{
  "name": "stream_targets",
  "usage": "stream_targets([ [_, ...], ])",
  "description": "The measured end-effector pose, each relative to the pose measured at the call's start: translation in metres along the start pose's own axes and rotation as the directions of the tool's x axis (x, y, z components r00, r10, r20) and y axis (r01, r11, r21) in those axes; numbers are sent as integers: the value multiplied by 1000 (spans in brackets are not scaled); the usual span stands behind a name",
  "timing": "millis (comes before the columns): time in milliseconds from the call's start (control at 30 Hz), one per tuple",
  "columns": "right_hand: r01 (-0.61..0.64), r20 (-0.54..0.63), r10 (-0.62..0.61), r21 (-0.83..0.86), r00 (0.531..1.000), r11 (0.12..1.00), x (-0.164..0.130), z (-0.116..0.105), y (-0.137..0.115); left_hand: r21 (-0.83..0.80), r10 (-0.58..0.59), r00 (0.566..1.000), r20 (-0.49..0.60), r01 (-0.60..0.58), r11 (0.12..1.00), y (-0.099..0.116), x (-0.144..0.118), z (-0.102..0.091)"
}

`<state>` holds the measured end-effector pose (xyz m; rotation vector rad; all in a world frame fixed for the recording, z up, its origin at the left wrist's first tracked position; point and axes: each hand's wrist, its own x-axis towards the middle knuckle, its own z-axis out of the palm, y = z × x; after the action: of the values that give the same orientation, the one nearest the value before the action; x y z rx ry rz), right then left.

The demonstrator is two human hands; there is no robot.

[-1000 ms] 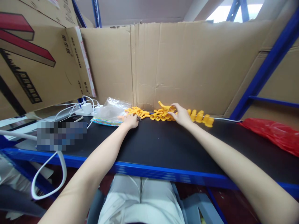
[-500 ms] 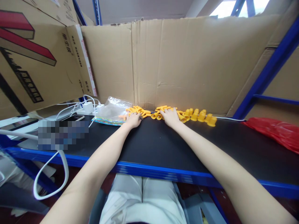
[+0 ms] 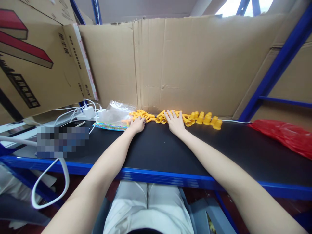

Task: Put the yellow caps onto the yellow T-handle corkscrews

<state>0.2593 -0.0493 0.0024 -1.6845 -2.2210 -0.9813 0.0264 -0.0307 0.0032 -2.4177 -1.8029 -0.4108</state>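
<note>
Two bare forearms are stretched across black shelf top (image 3: pixel 156 152) toward far cardboard wall (image 3: pixel 195 65). Left hand (image 3: pixel 137 124) is laid palm-down, fingers curled on orange peg pile (image 3: pixel 142 115); grip cannot be told. Right hand (image 3: pixel 175 122) is laid flat, fingers spread over yellow cone pieces (image 3: pixel 200 118). Pieces are strung in row along wall foot, long axis left-right; count cannot be told. One clear plastic bag (image 3: pixel 117 115) is seen left of pile, contents unclear. One red bag (image 3: pixel 285 136) is seen far right.
</note>
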Motion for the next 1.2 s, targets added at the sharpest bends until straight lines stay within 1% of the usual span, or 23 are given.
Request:
stream_targets([
  [200, -44, 23, 43, 29, 999, 999, 0, -1, -1, -35, -10, 991, -131, 5, 999, 1, 2, -2],
  [300, -60, 32, 58, 52, 998, 997, -1, 0, -1, -119, -68, 966, -248, 40, 992, 1, 3, -8],
  [367, -62, 33, 60, 61, 998, 996, -2, 0, 0, -210, -120, 923, -365, 45, 977, 0, 3, -13],
  [467, -65, 45, 62, 69, 997, 995, -2, 0, 1, -354, -192, 823, -534, -11, 935, -4, 5, -21],
  [533, -68, 50, 64, 76, 997, 995, -2, 0, 1, -414, -222, 772, -595, -58, 909, -5, 5, -26],
  [567, -70, 53, 66, 83, 996, 994, -2, 0, 0, -430, -226, 759, -610, -78, 900, -4, 5, -29],
  [600, -75, 57, 69, 93, 996, 993, -2, 0, 0, -438, -222, 756, -616, -94, 894, -2, 4, -31],
  [633, -83, 61, 77, 108, 995, 991, -2, -1, -1, -439, -211, 760, -614, -107, 892, 1, 3, -33],
  [700, -112, 69, 103, 148, 992, 983, -2, -2, -2, -424, -163, 791, -589, -131, 896, 11, 0, -36],
  [800, -145, 55, 136, 207, 989, 968, -2, -4, -2, -362, -39, 835, -549, -195, 911, 29, -6, -37],
  [867, -133, 31, 130, 219, 991, 967, -1, -2, 0, -326, 47, 857, -513, -245, 913, 40, -10, -35],
  [933, -91, -3, 94, 205, 996, 974, 2, 0, 2, -301, 98, 871, -481, -270, 915, 48, -13, -33],
  [1067, -7, -77, 20, 157, 997, 988, 6, 4, 3, -240, 170, 898, -407, -284, 928, 55, -16, -31],
  [1200, -24, -91, 39, 157, 995, 987, 7, 3, -1, -194, 222, 931, -291, -284, 939, 56, -19, -31],
])
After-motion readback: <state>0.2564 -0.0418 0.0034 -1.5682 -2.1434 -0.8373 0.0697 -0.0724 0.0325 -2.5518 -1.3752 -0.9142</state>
